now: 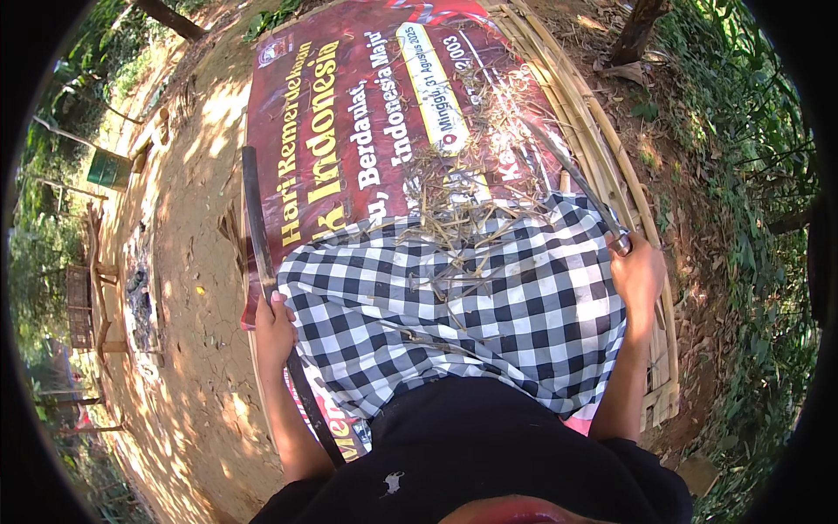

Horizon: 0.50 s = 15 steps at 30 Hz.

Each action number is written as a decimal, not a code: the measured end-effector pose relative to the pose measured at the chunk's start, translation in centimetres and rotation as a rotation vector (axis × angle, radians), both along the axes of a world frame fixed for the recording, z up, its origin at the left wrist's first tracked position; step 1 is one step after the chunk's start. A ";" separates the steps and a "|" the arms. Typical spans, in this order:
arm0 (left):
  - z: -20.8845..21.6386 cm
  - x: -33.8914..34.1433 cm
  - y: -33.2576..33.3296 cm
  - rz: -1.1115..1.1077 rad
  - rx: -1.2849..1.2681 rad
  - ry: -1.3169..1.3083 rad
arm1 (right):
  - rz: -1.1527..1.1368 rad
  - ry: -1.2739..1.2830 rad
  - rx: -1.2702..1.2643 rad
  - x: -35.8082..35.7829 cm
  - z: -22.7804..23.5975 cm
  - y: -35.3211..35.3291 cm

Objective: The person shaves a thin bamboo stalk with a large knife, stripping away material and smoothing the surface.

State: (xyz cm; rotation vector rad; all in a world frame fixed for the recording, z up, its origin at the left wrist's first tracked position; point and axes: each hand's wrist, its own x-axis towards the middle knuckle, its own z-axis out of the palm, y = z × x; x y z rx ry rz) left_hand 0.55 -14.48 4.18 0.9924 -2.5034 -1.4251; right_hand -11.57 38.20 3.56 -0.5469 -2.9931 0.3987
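Note:
My left hand [278,330] is closed around a long, dark, flat strip [254,205]. The strip passes along my left side, one end rising past the cloth and the other running back beneath my forearm. In my closed right hand [639,271] is a long-bladed knife [580,179], its narrow blade slanting up and to the left. A metal collar shows by my fingers; the hand covers the handle. Over my lap spreads a black-and-white checked cloth [489,288]. Dry shavings and thin curled strips [458,231] lie on the cloth's middle and upper edge.
Beneath me, a dark red printed banner [349,113] covers a bamboo slat platform [624,175]. More shavings litter the banner. Bare earth [192,288] stretches left, with a green box [109,169] and a wooden rail. A tree trunk [640,33] and leafy plants [751,175] stand right.

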 end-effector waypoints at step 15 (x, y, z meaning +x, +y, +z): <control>-2.8 -12.2 -3.4 -0.393 -0.696 0.270 | 0.345 -0.021 0.033 -12.1 -3.6 -5.9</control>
